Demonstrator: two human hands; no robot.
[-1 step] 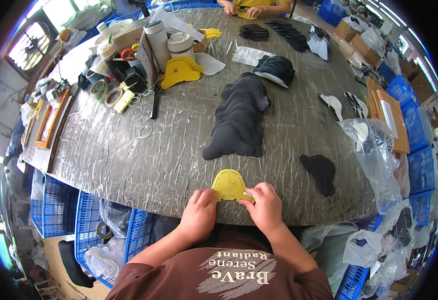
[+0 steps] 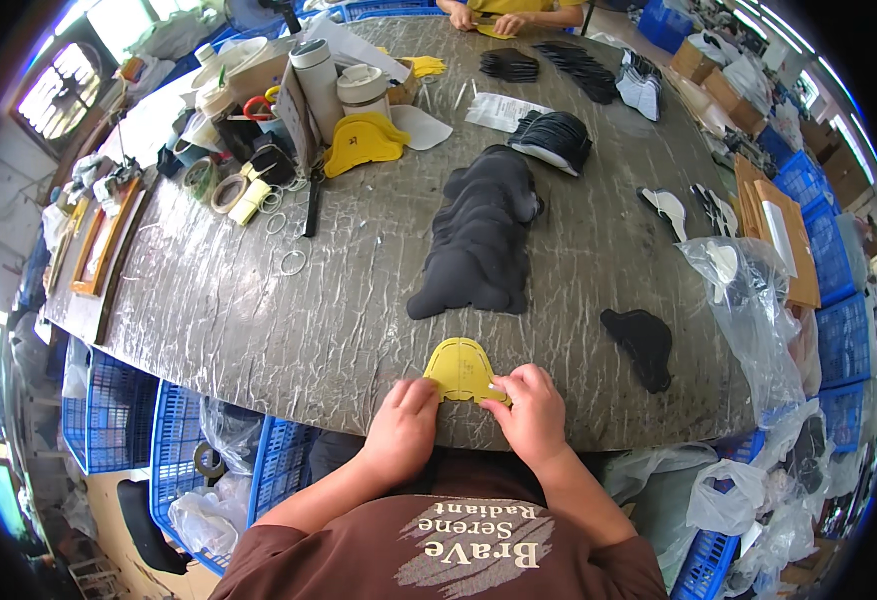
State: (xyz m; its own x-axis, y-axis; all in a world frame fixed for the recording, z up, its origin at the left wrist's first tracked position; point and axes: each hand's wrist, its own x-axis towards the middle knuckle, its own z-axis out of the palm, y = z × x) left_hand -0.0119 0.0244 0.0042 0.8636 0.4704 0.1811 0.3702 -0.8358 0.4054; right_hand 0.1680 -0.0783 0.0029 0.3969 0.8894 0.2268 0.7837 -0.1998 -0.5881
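Note:
A yellow curved template (image 2: 460,368) with slots cut along its outline lies near the table's front edge. My left hand (image 2: 401,425) grips its lower left corner with curled fingers. At the lower right corner, my right hand (image 2: 530,412) pinches it between thumb and fingers. Whether a black piece lies under the template is hidden. Just beyond it, a long overlapping row of black cut pieces (image 2: 478,235) stretches away from me. One more black piece (image 2: 639,348) lies apart on the right.
A stack of black pieces (image 2: 550,140) sits farther back, beside a white paper label (image 2: 503,112). Tape rolls, cups and another yellow template (image 2: 365,143) crowd the left back. Clear plastic bags (image 2: 748,310) hang over the right edge. A co-worker's hands (image 2: 508,22) work across the table (image 2: 348,300).

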